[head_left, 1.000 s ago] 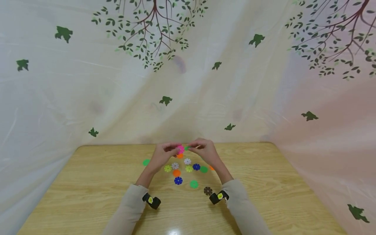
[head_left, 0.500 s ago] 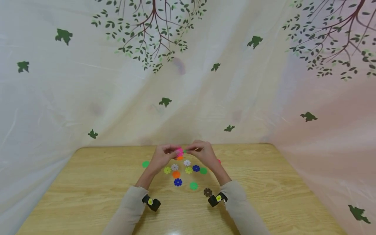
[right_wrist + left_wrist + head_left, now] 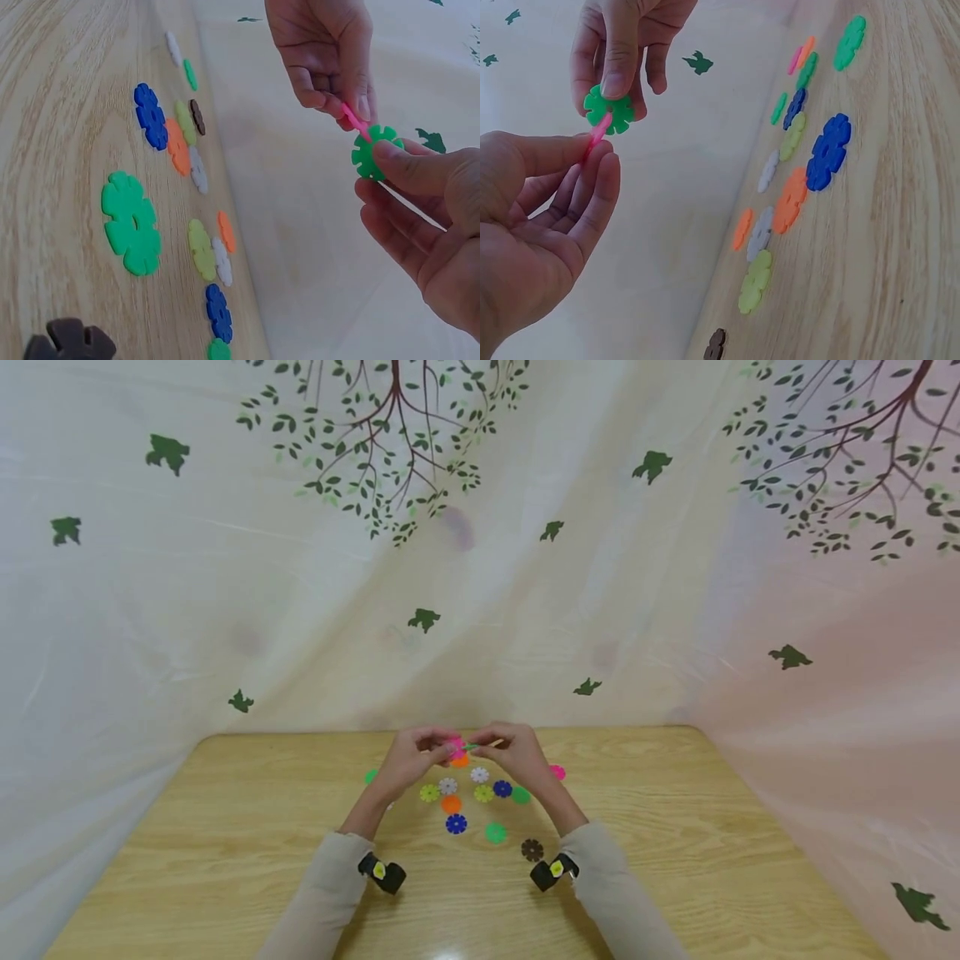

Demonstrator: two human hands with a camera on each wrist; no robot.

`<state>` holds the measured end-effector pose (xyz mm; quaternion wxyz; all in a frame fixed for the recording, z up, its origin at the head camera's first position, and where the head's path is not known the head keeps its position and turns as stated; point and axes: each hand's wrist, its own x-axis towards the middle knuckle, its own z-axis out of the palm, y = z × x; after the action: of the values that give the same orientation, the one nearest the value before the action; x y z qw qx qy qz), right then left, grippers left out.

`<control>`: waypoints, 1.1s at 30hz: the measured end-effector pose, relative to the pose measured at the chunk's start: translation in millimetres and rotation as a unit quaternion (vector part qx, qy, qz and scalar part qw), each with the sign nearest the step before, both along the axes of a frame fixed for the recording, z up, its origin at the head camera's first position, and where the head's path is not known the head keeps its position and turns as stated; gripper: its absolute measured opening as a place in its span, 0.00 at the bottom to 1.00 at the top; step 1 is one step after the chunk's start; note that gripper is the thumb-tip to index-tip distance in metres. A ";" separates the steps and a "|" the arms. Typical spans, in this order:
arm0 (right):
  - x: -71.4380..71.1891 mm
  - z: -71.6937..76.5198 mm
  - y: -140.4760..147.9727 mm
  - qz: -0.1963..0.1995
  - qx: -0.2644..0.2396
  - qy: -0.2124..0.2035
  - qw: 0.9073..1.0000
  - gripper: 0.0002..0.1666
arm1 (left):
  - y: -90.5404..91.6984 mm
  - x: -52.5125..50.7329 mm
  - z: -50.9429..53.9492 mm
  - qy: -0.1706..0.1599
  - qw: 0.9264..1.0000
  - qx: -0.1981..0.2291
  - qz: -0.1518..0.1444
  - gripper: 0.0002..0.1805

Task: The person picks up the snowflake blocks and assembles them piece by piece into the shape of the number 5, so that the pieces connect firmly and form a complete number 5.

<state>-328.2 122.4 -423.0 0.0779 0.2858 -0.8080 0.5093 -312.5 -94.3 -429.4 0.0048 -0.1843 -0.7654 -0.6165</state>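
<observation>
Above the far part of the table, the left hand (image 3: 407, 763) pinches a pink notched disc (image 3: 456, 747) between thumb and fingers. Facing it, the right hand (image 3: 519, 756) pinches a green notched disc (image 3: 598, 107) by its edge. In the left wrist view the pink disc (image 3: 598, 129) is seen edge-on, its rim meeting the green one at a notch. The right wrist view also shows the pink disc (image 3: 355, 121) touching the green disc (image 3: 367, 156), the two set crosswise. How deep the notches interlock cannot be told.
Loose notched discs lie on the wooden table (image 3: 247, 827): dark blue (image 3: 456, 824), green (image 3: 495, 833), brown (image 3: 532, 849), orange (image 3: 451, 805), pink (image 3: 557, 772), plus several yellow, white and other ones. A printed cloth (image 3: 315, 610) hangs behind the table.
The hands have come closer together, and the green disc has moved left against the pink one. A pink disc on the table beside the right wrist has come into fuller view.
</observation>
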 end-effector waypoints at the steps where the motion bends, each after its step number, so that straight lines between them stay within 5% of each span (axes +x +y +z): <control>1: 0.0 -0.5 0.6 -0.001 0.006 -0.008 1.000 0.09 | -0.4 -0.4 -0.9 -0.002 1.000 -0.001 -0.004 0.12; 13: 1.1 5.7 15.1 -0.009 0.065 -0.048 0.997 0.16 | -3.6 -2.2 -6.0 -0.026 0.999 0.014 -0.010 0.13; 19: -0.9 17.9 34.0 0.027 0.125 -0.064 0.990 0.16 | -5.5 -4.4 -4.2 -0.026 0.999 0.024 -0.030 0.13; 26: -2.6 23.5 55.0 0.129 0.223 -0.089 0.962 0.14 | -12.1 -5.8 -4.5 -0.031 0.999 0.028 -0.029 0.13; 33: 7.4 4.6 67.1 0.195 0.292 -0.131 0.927 0.14 | -14.8 -7.3 -7.2 -0.037 0.999 0.021 -0.016 0.14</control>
<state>-320.8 189.5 -418.4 -0.2161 0.3783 -0.8526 0.2885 -319.8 -109.1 -436.6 -0.0297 -0.1733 -0.7489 -0.6389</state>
